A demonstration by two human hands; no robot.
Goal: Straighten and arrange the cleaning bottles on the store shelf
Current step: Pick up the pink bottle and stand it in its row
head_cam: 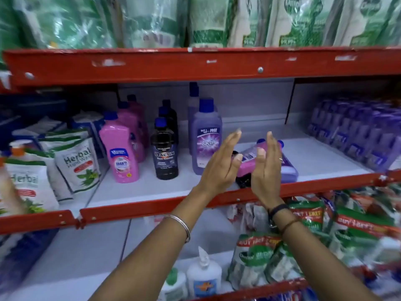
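On the middle shelf [152,187] stand rows of pink bottles [120,153], black Bactin bottles [164,155] and purple Bactin bottles [206,140], all upright with blue caps. To their right a pink bottle [247,161], a purple bottle [288,168] and a black one [242,181] lie flat in a pile. My left hand [223,164] and my right hand [265,168] hover in front of that pile, palms facing each other, fingers straight and apart. Neither hand holds anything.
Herbal hand wash pouches [76,166] fill the shelf's left end, and purple packs [355,131] are stacked at the right. A red shelf rail [195,66] runs overhead with green refill pouches above. Below are a white pump bottle [204,276] and more pouches [303,246].
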